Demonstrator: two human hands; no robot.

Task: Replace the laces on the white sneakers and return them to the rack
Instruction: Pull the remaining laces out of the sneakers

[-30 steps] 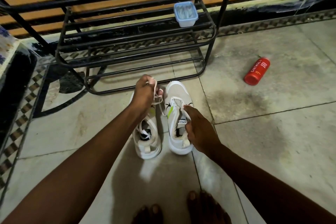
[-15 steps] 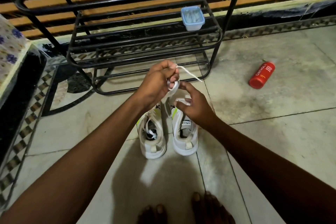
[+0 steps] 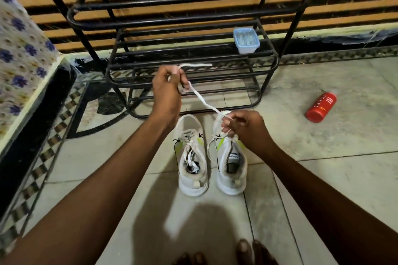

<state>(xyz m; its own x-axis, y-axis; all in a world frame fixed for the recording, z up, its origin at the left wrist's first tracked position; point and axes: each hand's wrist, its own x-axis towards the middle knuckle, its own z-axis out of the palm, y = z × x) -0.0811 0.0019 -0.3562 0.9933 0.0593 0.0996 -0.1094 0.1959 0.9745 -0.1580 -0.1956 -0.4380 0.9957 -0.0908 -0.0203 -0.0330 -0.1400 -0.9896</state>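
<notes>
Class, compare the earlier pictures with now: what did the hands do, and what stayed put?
The left hand, gripping the lace, drew away from the right hand toward the rack, stretching the lace between them. The right hand pinches it over the right sneaker. That sneaker, the left sneaker, bottle and box stayed put.

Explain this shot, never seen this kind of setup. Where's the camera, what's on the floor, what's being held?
There is no machine here. A person works with bare hands, and the single camera is worn on their head, looking forward and down, so both arms come in from the bottom edge. On the tiled floor stand the left sneaker, laced, and the right sneaker, heels toward the person. Behind them is a black metal rack with a small blue tub on a shelf. A red can lies on the floor to the right. The left hand grips a white lace, which runs down to the right hand, pinching it above the right sneaker's front.
</notes>
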